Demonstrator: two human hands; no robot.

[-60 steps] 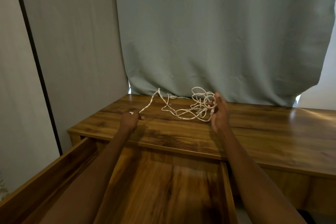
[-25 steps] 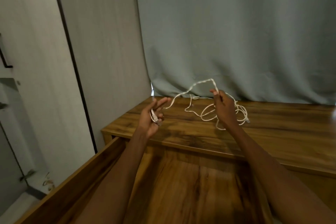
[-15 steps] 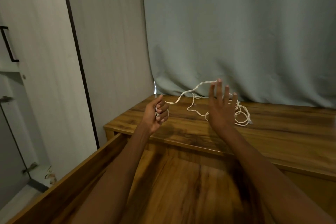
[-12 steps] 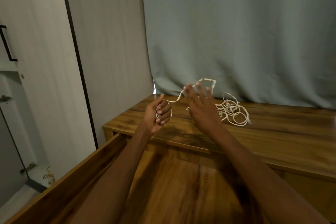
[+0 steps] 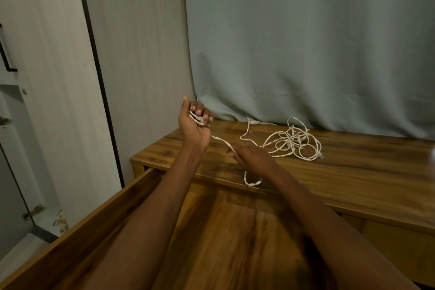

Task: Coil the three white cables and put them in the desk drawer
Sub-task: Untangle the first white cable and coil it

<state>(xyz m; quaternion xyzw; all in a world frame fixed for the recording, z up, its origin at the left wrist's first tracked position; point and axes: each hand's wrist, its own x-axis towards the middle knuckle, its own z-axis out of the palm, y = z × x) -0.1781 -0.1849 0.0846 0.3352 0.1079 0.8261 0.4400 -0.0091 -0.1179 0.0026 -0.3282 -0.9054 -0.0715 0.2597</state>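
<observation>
The left hand (image 5: 195, 125) is raised above the desk's left end, palm toward the camera, its fingers curled tight round a few turns of white cable (image 5: 220, 140); that grip is clenched on the cable. From the fist the strand runs down and right to the right hand (image 5: 253, 159), which hovers low over the front part of the desk (image 5: 353, 172); the cable passes at its fingers, but whether they pinch it or merely guide it I cannot tell. Below that hand a small loop hangs over the desk's front edge; beyond it the strand snakes back toward the curtain (image 5: 306, 42). To the right lies the tangle of white cables (image 5: 294, 143), loose on the desk top, near the curtain's hem. The drawer (image 5: 235, 242) stands pulled out beneath both forearms; no cable lies in its visible part.
</observation>
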